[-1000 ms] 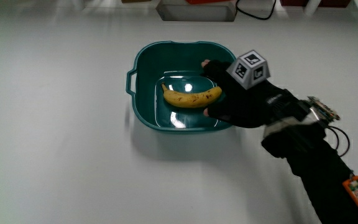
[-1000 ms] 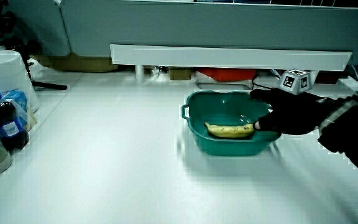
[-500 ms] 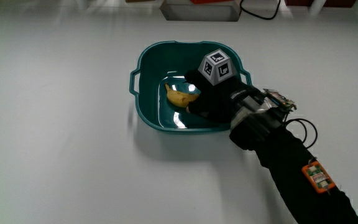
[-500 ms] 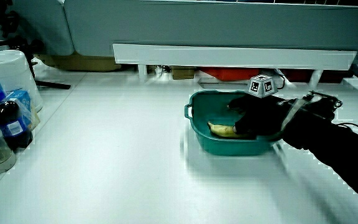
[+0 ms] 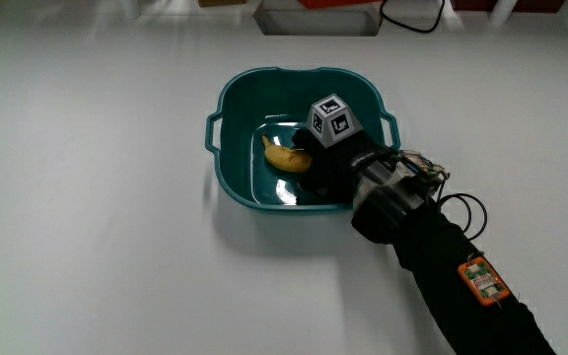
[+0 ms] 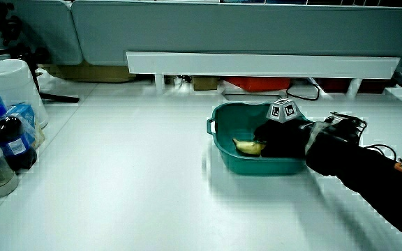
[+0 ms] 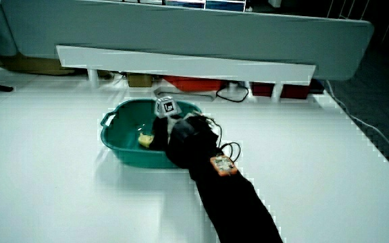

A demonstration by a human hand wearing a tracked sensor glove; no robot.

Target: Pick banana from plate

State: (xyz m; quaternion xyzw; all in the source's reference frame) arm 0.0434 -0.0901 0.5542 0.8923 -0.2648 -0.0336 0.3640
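Note:
A yellow banana lies on the bottom of a teal basin with small handles. The hand reaches down into the basin and covers most of the banana, so only one end sticks out from under it. Its fingers curl around the fruit. The patterned cube on the back of the hand stands above the basin's inside. In both side views the banana's end shows beside the hand, low in the basin.
The low partition runs along the table's edge farthest from the person, with a white box and a black cable near it. Bottles and a white container stand at the table's edge in a side view.
The hand has moved from the basin's rim into the basin and over the banana, covering more of it. The banana still rests on the bottom.

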